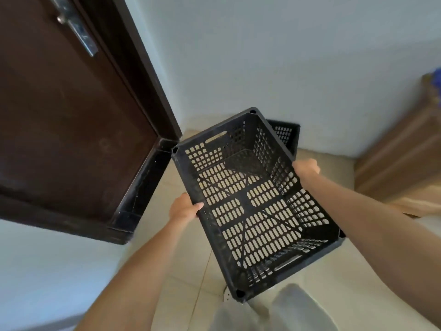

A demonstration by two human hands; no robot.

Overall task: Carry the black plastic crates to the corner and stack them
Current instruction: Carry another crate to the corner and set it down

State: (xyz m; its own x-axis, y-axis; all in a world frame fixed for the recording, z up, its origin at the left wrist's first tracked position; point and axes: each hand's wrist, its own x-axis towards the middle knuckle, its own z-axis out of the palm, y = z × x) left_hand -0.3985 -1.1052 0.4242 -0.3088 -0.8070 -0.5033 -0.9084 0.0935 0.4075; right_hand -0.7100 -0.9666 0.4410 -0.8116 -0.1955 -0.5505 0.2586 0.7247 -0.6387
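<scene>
Grey trouser leg [296, 306] at bottom edge, both bare forearms reaching forward from there. Left hand [182, 207] grips the left long rim of the carried black crate [244, 199]: thumb hooked over the rim onto the inside, other fingers hidden under or behind the wall. Right hand [306, 167] grips the opposite long rim further along, toward the far end, fingers curled over the outside edge. Crate is off the floor, held between the two hands, open side up and tilted, near short end low by the knees, far short end up toward the corner. Nothing inside; pale tiled floor [334, 168] shows through the slotted base. Handle slot visible in each short wall. Second black crate [285, 134] sits on the floor in the corner, close by the light wall [286, 56], mostly hidden behind the far right corner of the carried one; only its top right part shows. Can't tell if the two touch. Dark brown door [71, 115] on the left with a metal handle plate [76, 25], dark frame [148, 75] running down to the floor just left of the carried crate. Brown boxes [401, 163] at right edge, blurred, with something blue [438, 77] on top, too soft to identify.
</scene>
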